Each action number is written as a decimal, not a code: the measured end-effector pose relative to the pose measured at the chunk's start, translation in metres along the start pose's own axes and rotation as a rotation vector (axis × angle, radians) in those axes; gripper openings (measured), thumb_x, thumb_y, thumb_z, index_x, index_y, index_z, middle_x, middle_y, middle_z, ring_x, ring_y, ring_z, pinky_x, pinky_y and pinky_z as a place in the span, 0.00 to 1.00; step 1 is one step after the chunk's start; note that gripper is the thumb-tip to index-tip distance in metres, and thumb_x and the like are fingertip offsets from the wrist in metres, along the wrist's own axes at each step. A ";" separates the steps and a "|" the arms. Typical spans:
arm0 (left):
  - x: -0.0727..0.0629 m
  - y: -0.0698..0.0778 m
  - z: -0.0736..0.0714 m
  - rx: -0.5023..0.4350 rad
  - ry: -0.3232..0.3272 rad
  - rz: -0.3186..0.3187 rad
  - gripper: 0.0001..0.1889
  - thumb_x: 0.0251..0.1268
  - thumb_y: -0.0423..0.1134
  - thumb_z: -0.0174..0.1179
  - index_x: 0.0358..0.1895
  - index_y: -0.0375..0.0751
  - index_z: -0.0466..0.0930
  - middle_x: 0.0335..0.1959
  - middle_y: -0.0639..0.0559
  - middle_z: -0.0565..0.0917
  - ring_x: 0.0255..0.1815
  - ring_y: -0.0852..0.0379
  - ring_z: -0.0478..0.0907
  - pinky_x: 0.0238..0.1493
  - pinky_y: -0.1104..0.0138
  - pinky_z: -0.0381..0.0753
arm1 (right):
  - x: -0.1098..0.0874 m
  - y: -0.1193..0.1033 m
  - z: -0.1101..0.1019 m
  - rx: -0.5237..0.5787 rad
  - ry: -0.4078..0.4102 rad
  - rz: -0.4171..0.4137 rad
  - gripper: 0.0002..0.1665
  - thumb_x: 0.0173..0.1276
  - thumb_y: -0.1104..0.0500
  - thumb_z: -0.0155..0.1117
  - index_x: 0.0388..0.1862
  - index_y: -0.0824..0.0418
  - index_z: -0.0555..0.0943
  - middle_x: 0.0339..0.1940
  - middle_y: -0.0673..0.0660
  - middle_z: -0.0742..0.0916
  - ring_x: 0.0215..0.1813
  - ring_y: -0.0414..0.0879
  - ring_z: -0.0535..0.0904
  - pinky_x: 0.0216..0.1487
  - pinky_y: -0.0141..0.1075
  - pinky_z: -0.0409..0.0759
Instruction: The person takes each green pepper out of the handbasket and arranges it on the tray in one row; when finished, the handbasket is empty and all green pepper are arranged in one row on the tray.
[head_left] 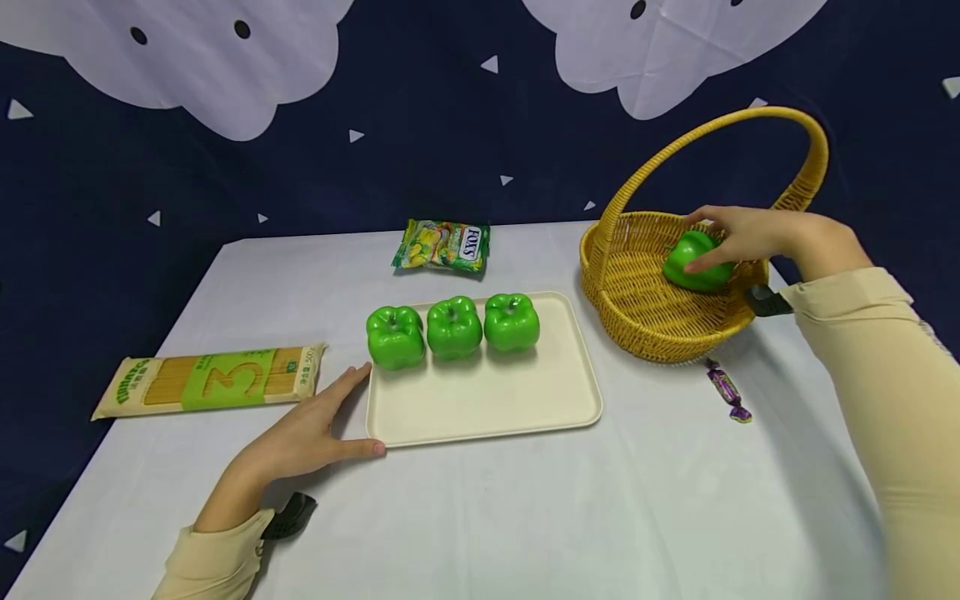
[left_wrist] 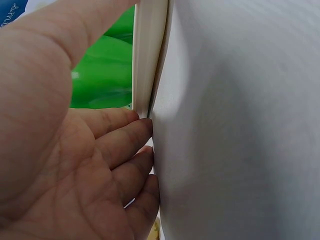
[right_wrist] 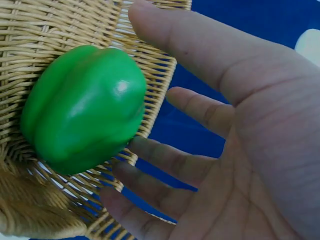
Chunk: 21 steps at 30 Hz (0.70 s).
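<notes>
In the head view a green bell pepper (head_left: 697, 262) lies inside the yellow wicker basket (head_left: 651, 335). My right hand (head_left: 757, 237) is over that pepper, reaching in across the basket's right side. The right wrist view shows its fingers spread and a gap between them and the pepper (right_wrist: 85, 110). My left hand (head_left: 307, 442) rests at the left end of a cream tray (head_left: 487, 400), thumb by the near corner. Its fingertips meet the tray's rim (left_wrist: 149, 55) in the left wrist view. Three more green bell peppers (head_left: 454, 327) stand in a row along the tray's back edge.
A pack of noodles (head_left: 225, 380) lies left of the tray. Behind the tray is a green FOX'S candy bag (head_left: 444, 247). A purple wrapped candy (head_left: 727, 392) lies in front of the basket, whose tall handle (head_left: 712, 125) arches above it. White cloth covers the table (head_left: 510, 517).
</notes>
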<state>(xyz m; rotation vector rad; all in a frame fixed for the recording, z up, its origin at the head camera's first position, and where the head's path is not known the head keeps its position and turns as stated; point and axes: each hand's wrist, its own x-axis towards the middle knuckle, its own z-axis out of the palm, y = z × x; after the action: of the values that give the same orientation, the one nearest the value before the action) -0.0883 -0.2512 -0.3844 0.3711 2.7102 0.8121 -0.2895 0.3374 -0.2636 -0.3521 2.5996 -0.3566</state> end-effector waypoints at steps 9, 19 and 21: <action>-0.002 0.001 0.000 -0.009 -0.003 -0.008 0.65 0.55 0.68 0.77 0.88 0.40 0.51 0.87 0.28 0.55 0.86 0.23 0.54 0.79 0.28 0.61 | 0.009 0.003 0.004 -0.033 0.010 0.029 0.55 0.75 0.41 0.71 0.83 0.68 0.54 0.72 0.83 0.68 0.68 0.76 0.68 0.67 0.73 0.75; -0.004 0.003 0.000 -0.015 -0.003 -0.004 0.65 0.55 0.68 0.78 0.88 0.39 0.51 0.87 0.29 0.55 0.86 0.24 0.54 0.80 0.29 0.61 | 0.017 0.007 0.000 -0.047 0.013 0.074 0.57 0.75 0.35 0.69 0.84 0.68 0.55 0.76 0.86 0.63 0.74 0.80 0.62 0.73 0.77 0.67; -0.003 0.003 -0.001 -0.014 -0.005 -0.007 0.66 0.55 0.68 0.78 0.88 0.39 0.51 0.87 0.28 0.55 0.86 0.24 0.53 0.80 0.29 0.60 | 0.018 0.008 0.000 -0.055 0.021 0.076 0.57 0.75 0.35 0.69 0.83 0.68 0.57 0.75 0.87 0.65 0.73 0.80 0.64 0.72 0.76 0.69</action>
<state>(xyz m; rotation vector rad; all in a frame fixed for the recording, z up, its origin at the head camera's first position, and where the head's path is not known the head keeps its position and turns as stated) -0.0851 -0.2503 -0.3815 0.3603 2.6981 0.8273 -0.3061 0.3392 -0.2741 -0.2682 2.6391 -0.2641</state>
